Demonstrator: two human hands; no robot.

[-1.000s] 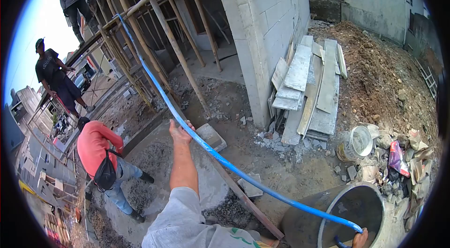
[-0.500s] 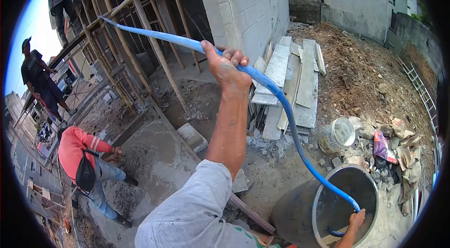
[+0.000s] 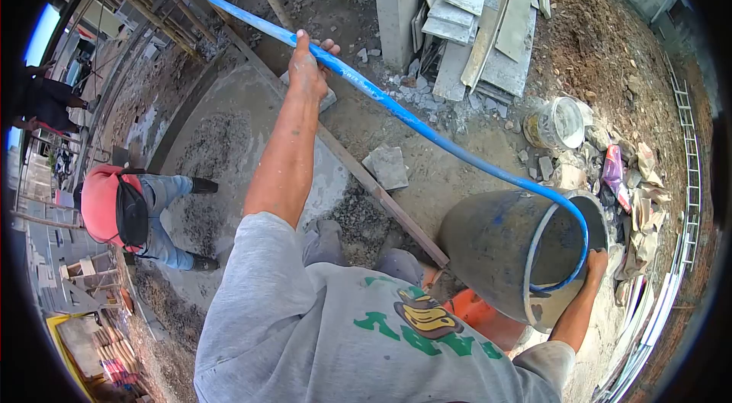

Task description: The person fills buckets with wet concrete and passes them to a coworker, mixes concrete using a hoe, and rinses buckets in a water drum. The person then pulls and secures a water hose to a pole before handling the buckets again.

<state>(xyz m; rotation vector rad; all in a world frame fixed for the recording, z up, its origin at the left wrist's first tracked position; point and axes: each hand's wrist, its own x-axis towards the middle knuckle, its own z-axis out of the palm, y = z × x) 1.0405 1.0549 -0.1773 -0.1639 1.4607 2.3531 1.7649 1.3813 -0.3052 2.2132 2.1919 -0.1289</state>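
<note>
A long blue hose [image 3: 427, 132] runs from the scaffold at upper left, through my left hand, and arcs down into the mouth of a large grey mixer drum [image 3: 488, 243]. My left hand [image 3: 309, 67], arm stretched forward, is closed round the hose with the thumb up along it. Down by the drum's right rim is my right hand [image 3: 597, 262], its fingers closed at the sharp bend of the hose and partly hidden. Inside the drum, the hose curls to the left.
A person in a red top [image 3: 110, 205] bends over wet cement [image 3: 221, 121] at left. Stacked boards [image 3: 473, 22] lean by the wall. A wooden beam [image 3: 381, 197] crosses the ground. Near the drum stand a bucket [image 3: 560, 122] and torn sacks [image 3: 644, 212]. A ladder [image 3: 686, 166] lies far right.
The view has tilted downward, showing more of my shirt and the drum. My left hand appears further left, still on the hose. My right hand now appears higher, at the drum's right rim.
</note>
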